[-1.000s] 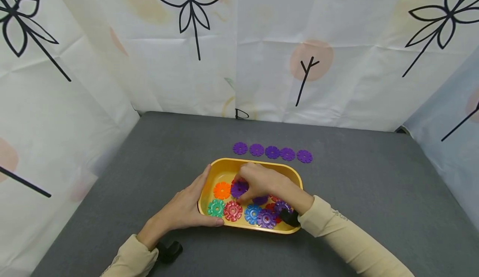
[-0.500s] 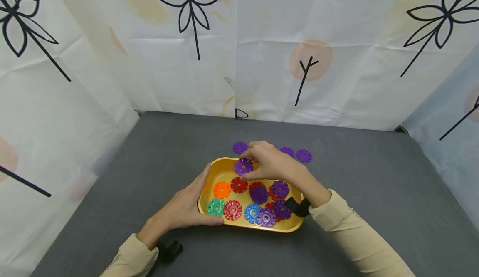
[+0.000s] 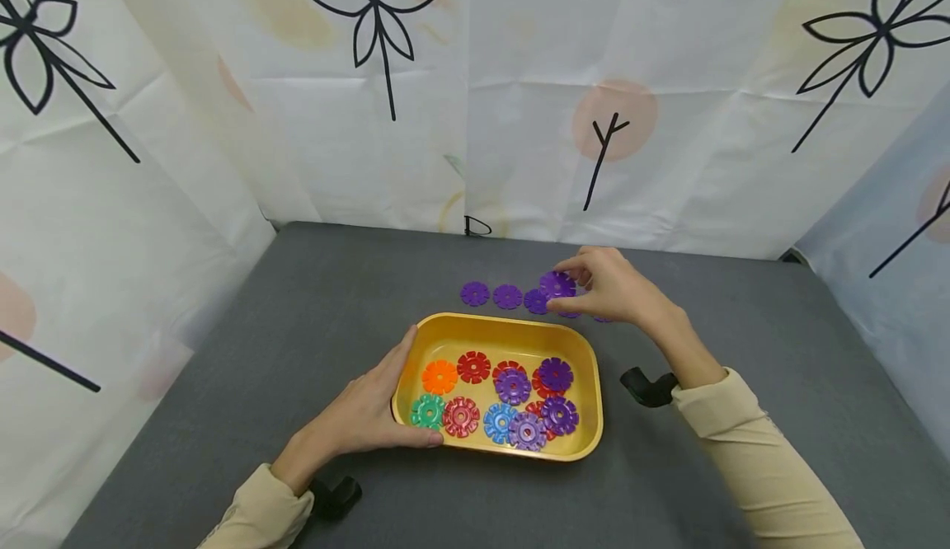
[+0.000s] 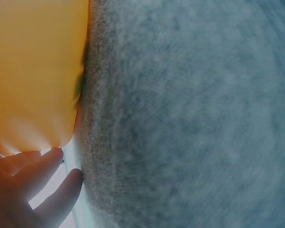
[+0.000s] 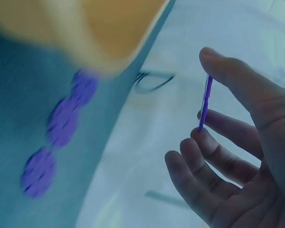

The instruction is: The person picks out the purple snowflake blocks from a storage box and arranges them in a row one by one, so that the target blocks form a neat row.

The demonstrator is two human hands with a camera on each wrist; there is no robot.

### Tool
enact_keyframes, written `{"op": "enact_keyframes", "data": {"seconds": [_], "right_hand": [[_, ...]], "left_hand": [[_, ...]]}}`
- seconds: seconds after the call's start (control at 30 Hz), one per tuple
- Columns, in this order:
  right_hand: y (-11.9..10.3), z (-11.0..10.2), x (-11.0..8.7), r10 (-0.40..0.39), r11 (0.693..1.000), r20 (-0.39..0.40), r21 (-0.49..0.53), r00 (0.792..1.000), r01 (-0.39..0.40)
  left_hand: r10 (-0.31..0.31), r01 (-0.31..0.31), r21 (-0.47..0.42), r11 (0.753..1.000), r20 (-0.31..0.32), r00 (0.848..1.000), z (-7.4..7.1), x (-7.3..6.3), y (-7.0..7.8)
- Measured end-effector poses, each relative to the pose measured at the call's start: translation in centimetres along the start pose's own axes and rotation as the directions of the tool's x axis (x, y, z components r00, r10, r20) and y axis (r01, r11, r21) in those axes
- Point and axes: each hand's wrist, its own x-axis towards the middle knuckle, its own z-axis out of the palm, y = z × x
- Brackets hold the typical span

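Grey table (image 3: 356,285): stood before a printed white cloth (image 3: 519,145).
Left hand (image 3: 374,407): spread wide, held the end of the yellow tray (image 3: 460,337).
Right hand (image 3: 614,289): partly closed, pinched a purple flower disc (image 3: 558,284) over the purple row (image 3: 508,297).
Other discs (image 3: 462,417): lay beside the left hand.

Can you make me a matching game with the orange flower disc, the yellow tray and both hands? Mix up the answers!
1. orange flower disc
2. left hand
3. right hand
4. yellow tray

A. pinches a purple flower disc
B. sits on the grey table
C. lies inside the yellow tray
D. holds the yellow tray

Pairs: 1-C, 2-D, 3-A, 4-B
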Motion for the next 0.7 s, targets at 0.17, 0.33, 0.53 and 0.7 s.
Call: {"op": "enact_keyframes", "data": {"seconds": [0.17,0.33,0.53,0.7], "right_hand": [[3.7,0.1,-0.9,0.103,0.995,-0.016,-0.012,0.995,-0.103],[7.2,0.5,-2.0,0.206,0.979,-0.002,-0.010,0.979,-0.206],[9.6,0.7,-2.9,0.254,0.967,0.014,-0.017,0.967,-0.254],[10.4,0.7,-3.3,0.288,0.957,0.040,-0.036,0.957,-0.287]], "left_hand": [[-0.005,0.005,-0.004,1.000,0.002,1.000,0.1,-0.1,0.0],[-0.014,0.014,-0.007,1.000,0.006,1.000,0.1,-0.2,0.0],[-0.016,0.016,-0.002,1.000,0.005,1.000,0.0,-0.1,0.0],[-0.018,0.018,-0.004,1.000,0.005,1.000,0.0,-0.2,0.1]]}}
